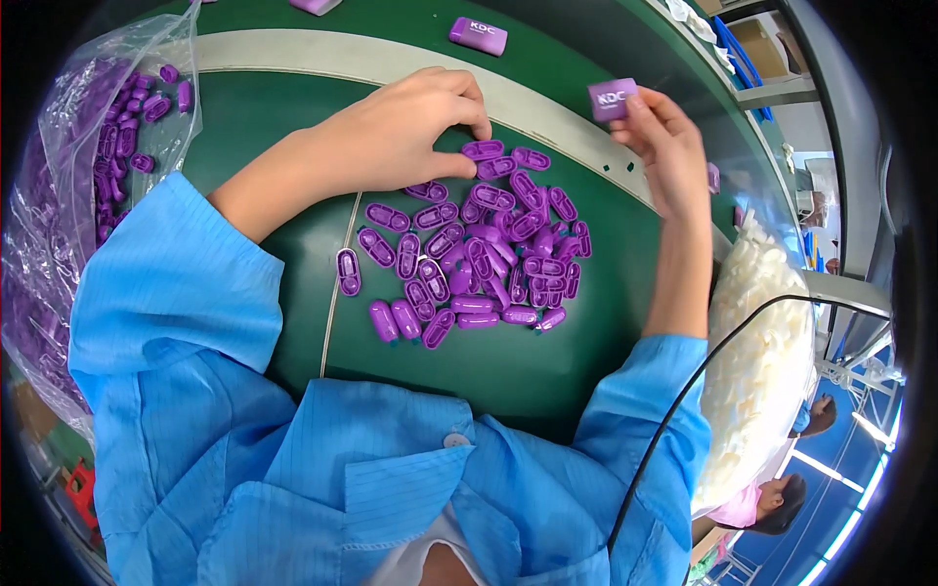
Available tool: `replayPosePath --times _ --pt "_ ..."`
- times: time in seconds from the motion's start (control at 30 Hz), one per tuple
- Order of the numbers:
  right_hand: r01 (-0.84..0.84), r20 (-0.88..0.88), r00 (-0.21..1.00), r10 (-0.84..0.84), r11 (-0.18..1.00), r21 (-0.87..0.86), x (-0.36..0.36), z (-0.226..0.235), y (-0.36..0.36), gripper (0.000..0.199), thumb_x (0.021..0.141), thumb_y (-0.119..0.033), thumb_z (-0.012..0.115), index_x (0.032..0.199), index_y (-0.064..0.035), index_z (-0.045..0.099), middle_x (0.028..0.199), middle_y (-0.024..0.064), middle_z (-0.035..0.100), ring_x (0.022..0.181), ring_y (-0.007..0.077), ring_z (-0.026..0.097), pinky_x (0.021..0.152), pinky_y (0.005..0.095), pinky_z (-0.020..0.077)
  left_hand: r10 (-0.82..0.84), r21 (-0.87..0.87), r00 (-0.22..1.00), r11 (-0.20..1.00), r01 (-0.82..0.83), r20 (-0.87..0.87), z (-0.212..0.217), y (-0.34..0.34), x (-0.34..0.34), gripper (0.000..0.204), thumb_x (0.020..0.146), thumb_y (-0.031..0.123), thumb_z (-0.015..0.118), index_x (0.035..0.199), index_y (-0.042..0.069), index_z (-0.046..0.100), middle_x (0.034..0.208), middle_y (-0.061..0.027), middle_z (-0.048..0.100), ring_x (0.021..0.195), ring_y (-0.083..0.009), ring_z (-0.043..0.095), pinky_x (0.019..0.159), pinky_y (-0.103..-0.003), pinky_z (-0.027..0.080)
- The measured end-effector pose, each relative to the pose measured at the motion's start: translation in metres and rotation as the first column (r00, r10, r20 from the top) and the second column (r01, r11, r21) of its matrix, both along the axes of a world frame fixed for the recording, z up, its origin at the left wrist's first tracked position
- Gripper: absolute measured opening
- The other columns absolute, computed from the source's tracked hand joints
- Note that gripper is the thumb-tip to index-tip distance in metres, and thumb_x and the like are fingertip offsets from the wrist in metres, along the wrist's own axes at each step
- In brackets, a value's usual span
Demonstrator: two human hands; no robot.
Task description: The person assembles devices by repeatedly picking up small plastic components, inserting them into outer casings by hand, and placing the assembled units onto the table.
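Observation:
My right hand (664, 137) is raised at the right, over the curved cream rail, pinching a small flat purple case (613, 100) with white print between thumb and fingers. At the far side of a loose pile of purple oval shells (479, 259), my left hand (430, 127) has its thumb and forefinger closed about one purple oval shell (483, 149). That shell still lies against its neighbours. Many shells in the pile show their hollow side up; several nearer ones lie with the smooth back up.
Beyond the cream rail (322, 51), another purple case (478, 36) lies on a green strip. A clear plastic bag (73, 195) of purple parts stands at the left. On the right are a bag of cream-coloured pieces (757, 342) and a black cable (674, 405). People sit farther off.

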State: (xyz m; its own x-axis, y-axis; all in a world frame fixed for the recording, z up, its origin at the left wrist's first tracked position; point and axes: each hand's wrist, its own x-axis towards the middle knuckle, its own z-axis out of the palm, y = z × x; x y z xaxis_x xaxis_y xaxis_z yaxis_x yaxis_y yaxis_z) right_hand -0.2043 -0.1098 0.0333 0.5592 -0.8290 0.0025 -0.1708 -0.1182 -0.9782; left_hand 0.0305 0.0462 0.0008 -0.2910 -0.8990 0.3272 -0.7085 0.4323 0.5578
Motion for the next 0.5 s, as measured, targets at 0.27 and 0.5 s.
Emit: replayPosePath --times 0.27,0.5 --pt "-0.133 0.34 0.94 0.018 0.939 0.318 0.023 -0.019 0.055 0.031 0.086 -0.008 0.055 0.113 0.0051 0.045 0.096 0.014 0.06 0.082 0.0174 0.063 0.074 0.0247 0.0524 0.156 0.336 0.823 0.941 0.044 -0.546 0.008 -0.033 -0.015 0.029 0.078 0.016 0.068 0.101 0.0 0.061 0.084 -0.0024 0.063 0.074 -0.009 0.056 0.07 -0.022 0.044" --pt "-0.142 0.369 0.929 -0.006 0.916 0.374 0.022 -0.026 0.061 0.025 0.084 -0.004 0.057 0.108 0.0016 0.052 0.097 0.0102 0.061 0.084 0.016 0.062 0.074 0.0232 0.051 0.231 0.358 0.547 0.923 0.137 -0.805 0.004 -0.034 -0.02 0.029 0.083 0.018 0.062 0.106 0.0 0.059 0.091 -0.0055 0.062 0.085 -0.0106 0.059 0.077 -0.022 0.047"
